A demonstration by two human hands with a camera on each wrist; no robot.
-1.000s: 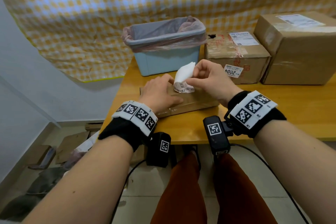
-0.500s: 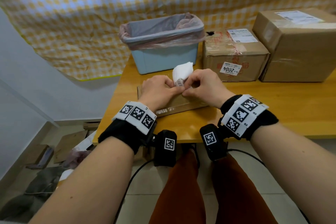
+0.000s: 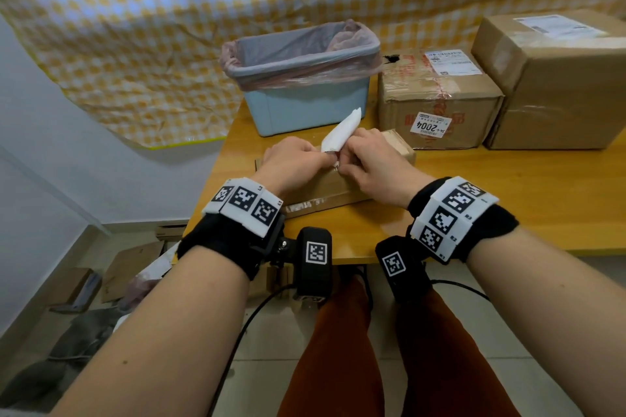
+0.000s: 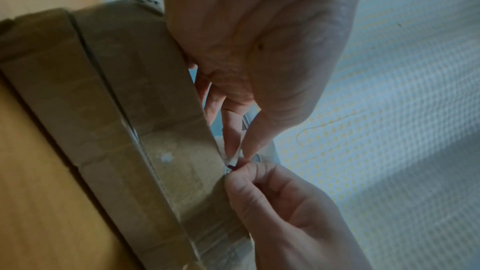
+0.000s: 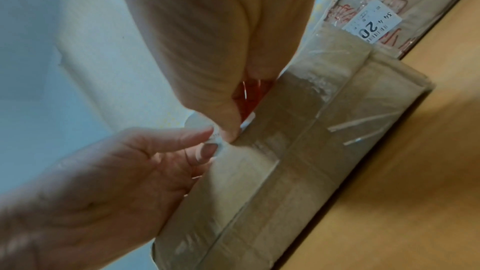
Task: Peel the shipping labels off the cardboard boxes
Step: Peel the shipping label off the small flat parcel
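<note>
While both hands meet over the flat box, state per item:
left hand [image 3: 294,163]: knuckles up, fingers curled, thumb and forefinger pinching the label's lower end at the box top.
right hand [image 3: 367,162]: fingers curled, fingertips [image 5: 228,128] pinching the same end, touching the left.
label [image 3: 339,133]: white paper, rolled into a narrow strip, sticks up tilted toward the bin; base at the box, attachment hidden by fingers.
flat box [image 3: 325,189]: low brown cardboard, glossy clear tape, lies on the surface [image 3: 508,200] near its front edge.
other boxes: taped carton [image 3: 440,101] with "2004" sticker, larger plain carton [image 3: 555,85], both labelled on top.
bin [image 3: 305,85]: pale blue plastic, pink liner.
</note>
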